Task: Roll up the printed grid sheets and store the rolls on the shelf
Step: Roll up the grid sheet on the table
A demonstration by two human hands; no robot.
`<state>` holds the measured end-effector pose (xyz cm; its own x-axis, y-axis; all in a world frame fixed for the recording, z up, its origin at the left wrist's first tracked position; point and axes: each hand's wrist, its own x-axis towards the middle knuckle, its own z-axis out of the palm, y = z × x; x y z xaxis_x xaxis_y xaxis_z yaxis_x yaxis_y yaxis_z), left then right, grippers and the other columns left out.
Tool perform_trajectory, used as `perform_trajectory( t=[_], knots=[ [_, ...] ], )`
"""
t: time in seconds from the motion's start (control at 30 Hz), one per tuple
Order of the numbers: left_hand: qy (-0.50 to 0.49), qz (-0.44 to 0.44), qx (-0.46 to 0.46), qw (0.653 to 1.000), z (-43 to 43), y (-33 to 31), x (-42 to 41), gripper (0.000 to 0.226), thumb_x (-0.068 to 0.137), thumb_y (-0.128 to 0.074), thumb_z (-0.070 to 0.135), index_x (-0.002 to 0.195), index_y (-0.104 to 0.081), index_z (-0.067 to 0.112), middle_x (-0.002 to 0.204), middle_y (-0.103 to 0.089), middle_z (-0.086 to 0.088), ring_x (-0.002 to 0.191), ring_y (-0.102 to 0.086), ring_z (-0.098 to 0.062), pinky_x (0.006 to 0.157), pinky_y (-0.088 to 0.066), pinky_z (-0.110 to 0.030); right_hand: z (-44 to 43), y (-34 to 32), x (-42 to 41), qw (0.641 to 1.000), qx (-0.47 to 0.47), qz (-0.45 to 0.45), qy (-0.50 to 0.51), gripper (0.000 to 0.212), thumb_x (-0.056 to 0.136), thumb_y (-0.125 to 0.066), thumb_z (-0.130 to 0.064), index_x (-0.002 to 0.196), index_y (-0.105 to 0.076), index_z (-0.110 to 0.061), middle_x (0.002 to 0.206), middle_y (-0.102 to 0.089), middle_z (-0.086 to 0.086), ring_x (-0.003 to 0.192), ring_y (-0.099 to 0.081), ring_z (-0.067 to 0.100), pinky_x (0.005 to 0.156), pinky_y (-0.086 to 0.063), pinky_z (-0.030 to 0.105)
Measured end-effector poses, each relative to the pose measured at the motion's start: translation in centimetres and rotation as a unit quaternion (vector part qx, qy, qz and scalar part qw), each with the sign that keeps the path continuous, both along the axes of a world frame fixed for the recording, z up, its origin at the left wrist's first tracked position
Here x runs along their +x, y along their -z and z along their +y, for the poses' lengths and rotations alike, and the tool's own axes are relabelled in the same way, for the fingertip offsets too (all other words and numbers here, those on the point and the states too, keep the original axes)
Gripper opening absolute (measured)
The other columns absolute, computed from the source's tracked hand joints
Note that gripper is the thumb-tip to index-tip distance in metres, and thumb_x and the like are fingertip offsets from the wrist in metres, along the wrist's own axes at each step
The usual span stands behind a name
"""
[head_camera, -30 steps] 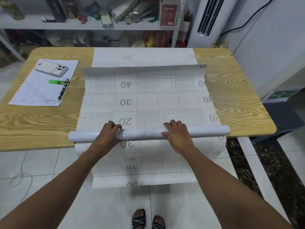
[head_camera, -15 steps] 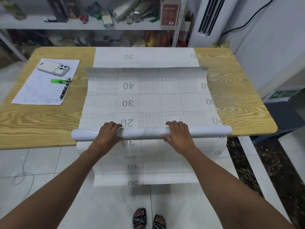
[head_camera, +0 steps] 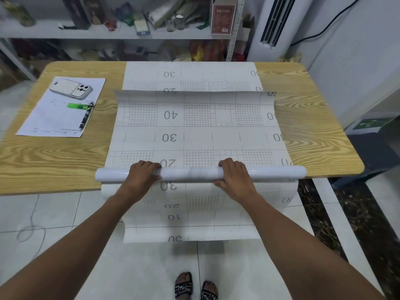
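Left hand (head_camera: 141, 176) and right hand (head_camera: 234, 177) both grasp the roll (head_camera: 190, 173). My fingers curl over its top to the far side, and my right thumb sits under its near side. The left hand holds it left of the middle and the right hand right of the middle, with a bare stretch of glossy white roll between them.

The roll lies on the table (head_camera: 54, 156), just inside its near edge. Its long axis runs left to right, parallel to that edge, and one end points to each side of the table. The left end sticks out a little past the side of the top sheet (head_camera: 194, 137).

That sheet's unrolled part stretches flat from the roll away from me, toward the shelf (head_camera: 108, 33) behind the table. Its far edge curls upward. The printed numbers 20, 30 and 40 read upside down to me.

More grid sheet (head_camera: 190, 74) lies flat beyond that curled edge and reaches the table's far edge. A hanging part (head_camera: 194, 213) drops from under the roll over the near edge toward the floor. I cannot tell whether these two are one sheet.

On the table's left side a printed form (head_camera: 43, 118) carries a phone (head_camera: 71, 88), a green highlighter (head_camera: 76, 106) and a pen (head_camera: 86, 116), well apart from the sheets.
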<state>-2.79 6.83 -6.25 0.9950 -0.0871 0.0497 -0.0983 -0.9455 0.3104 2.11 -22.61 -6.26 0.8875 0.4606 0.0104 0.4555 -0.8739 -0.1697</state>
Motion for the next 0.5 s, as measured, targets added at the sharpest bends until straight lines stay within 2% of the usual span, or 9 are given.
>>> perform_trajectory(
  t=[0.17, 0.3, 0.4, 0.5],
  knots=[
    [0.016, 0.012, -0.007, 1.0, 0.16, 0.19, 0.01, 0.024, 0.079, -0.068, 0.009, 0.103, -0.062, 0.004, 0.097, -0.062, -0.015, 0.083, -0.056, -0.036, 0.073, -0.04, -0.042, -0.01, -0.13, 0.0, 1.0, 0.014, -0.007, 0.002, 0.051, 0.065, -0.08, -0.034, 0.099, -0.056, -0.006, 0.091, -0.057, 0.01, 0.073, -0.053, 0.03, 0.073, -0.047, 0.041],
    [-0.026, 0.046, -0.045, 0.998, 0.01, 0.0, 0.07, 0.029, 0.088, -0.057, 0.016, 0.116, -0.056, 0.009, 0.11, -0.051, -0.015, 0.092, -0.051, -0.036, 0.081, -0.043, -0.042, -0.23, -0.15, 0.06, 1.0, 0.018, -0.014, -0.005, 0.047, 0.07, -0.077, -0.034, 0.101, -0.055, -0.005, 0.094, -0.056, 0.011, 0.077, -0.053, 0.029, 0.075, -0.046, 0.041],
    [-0.015, 0.046, -0.039, 0.998, -0.16, -0.27, 0.06, 0.029, 0.092, -0.05, 0.015, 0.12, -0.052, 0.008, 0.109, -0.052, -0.015, 0.093, -0.05, -0.039, 0.085, -0.037, -0.043, -0.4, 0.01, 0.14, 1.0, -0.005, -0.025, -0.007, 0.045, 0.073, -0.074, -0.035, 0.103, -0.057, -0.007, 0.1, -0.056, 0.012, 0.083, -0.053, 0.03, 0.077, -0.046, 0.04],
    [-0.005, 0.014, -0.009, 1.0, -0.32, -0.37, 0.08, 0.024, 0.091, -0.052, 0.012, 0.113, -0.056, 0.006, 0.1, -0.058, -0.014, 0.09, -0.055, -0.035, 0.085, -0.036, -0.044, -0.43, -0.12, 0.25, 0.999, -0.019, -0.03, -0.002, 0.041, 0.075, -0.073, -0.036, 0.102, -0.059, -0.008, 0.101, -0.057, 0.012, 0.086, -0.052, 0.03, 0.078, -0.046, 0.04]
  ],
)
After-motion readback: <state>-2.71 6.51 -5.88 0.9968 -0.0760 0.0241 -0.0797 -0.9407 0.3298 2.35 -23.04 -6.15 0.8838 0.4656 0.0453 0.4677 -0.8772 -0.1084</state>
